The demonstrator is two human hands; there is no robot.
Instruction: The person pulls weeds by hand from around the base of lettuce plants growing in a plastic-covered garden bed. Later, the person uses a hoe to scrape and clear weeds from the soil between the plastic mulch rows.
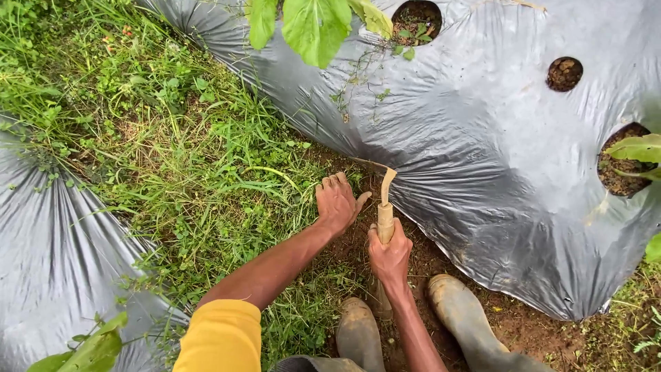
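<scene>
My right hand (390, 258) grips the wooden handle of a small hand tool (385, 213), whose curved blade points up towards the edge of a silver plastic mulch sheet (482, 138). My left hand (337, 201) rests flat, fingers spread, on the grass (206, 158) just left of the tool, at the border between grass and bare soil (427, 265). Nothing is in the left hand. A yellow sleeve (222, 337) covers my left upper arm.
My two muddy rubber boots (454, 317) stand on the soil below the hands. The mulch sheet has round planting holes (564, 74), some with leafy plants (637, 148). A second silver sheet (48, 255) lies at the left. Green leaves (313, 24) hang at the top.
</scene>
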